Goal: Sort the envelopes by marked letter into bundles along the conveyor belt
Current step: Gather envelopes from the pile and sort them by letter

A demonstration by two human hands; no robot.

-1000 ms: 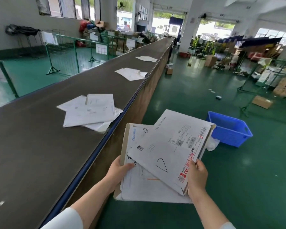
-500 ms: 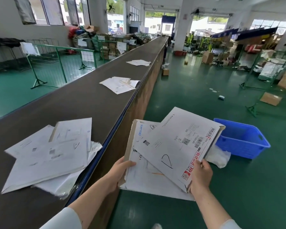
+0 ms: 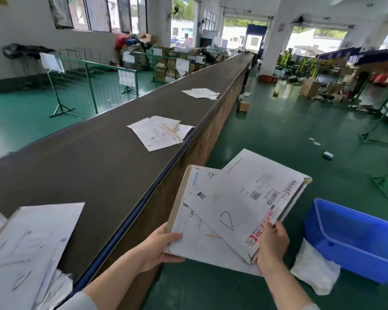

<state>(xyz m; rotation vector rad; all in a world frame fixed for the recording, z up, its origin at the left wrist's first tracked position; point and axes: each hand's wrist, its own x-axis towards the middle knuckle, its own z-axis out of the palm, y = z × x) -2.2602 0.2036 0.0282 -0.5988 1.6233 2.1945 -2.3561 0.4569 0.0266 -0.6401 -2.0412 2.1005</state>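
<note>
At the near left corner of the conveyor belt (image 3: 94,166) lies the nearest bundle (image 3: 29,247) of white envelopes, its lowest sheets reaching the belt's blue-lipped edge. Farther along that same edge sits the middle bundle (image 3: 159,134), loosely fanned, and well beyond it the far bundle (image 3: 201,93), also close to the edge. Off the belt, just beside its brown side wall and over the green floor, the left hand (image 3: 157,248) has its grip closed on the near left corner of the held stack (image 3: 202,245), thumb on top and fingers underneath. The top envelope (image 3: 240,202) lies skewed across that stack, its far corner pointing right, and bears a hand-drawn black mark, printed codes and a red-lettered strip. The right hand (image 3: 272,245) has its grip pinched on the envelope's near corner, thumb on the printed face. On the floor to the right lies a white bag (image 3: 314,267), touching a blue bin (image 3: 354,240).
</note>
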